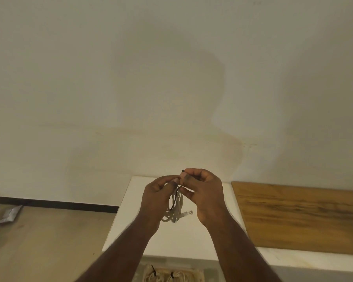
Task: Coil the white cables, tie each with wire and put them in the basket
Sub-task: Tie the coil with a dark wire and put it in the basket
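To the left of the white table (194, 241), a wooden floor (49, 241) is spreading out, and a crumpled silver wrapper (9, 215) is lying on it beside the dark skirting board (69, 206) at the foot of the wall (171, 78). Over the table, the person's left hand (156, 197) is curling its fingers around the top of a coiled white cable (176, 208), thumb and fingertips pinching the loops together. The coil is hanging down between the two hands, above the tabletop, with its clear plug end (188, 213) sticking out toward the right. Just right of the coil, the right hand (205, 193) is pinching a thin black wire tie (183, 171), whose tip is poking up past the fingertips while a dark strand is running down along the loops. Below the table's near edge, between the forearms, a basket (200, 274) is holding bundled white cables (179, 276) bound with black ties (153, 270). On the right side of the table, a wooden board (304, 216) is lying flat against the wall.
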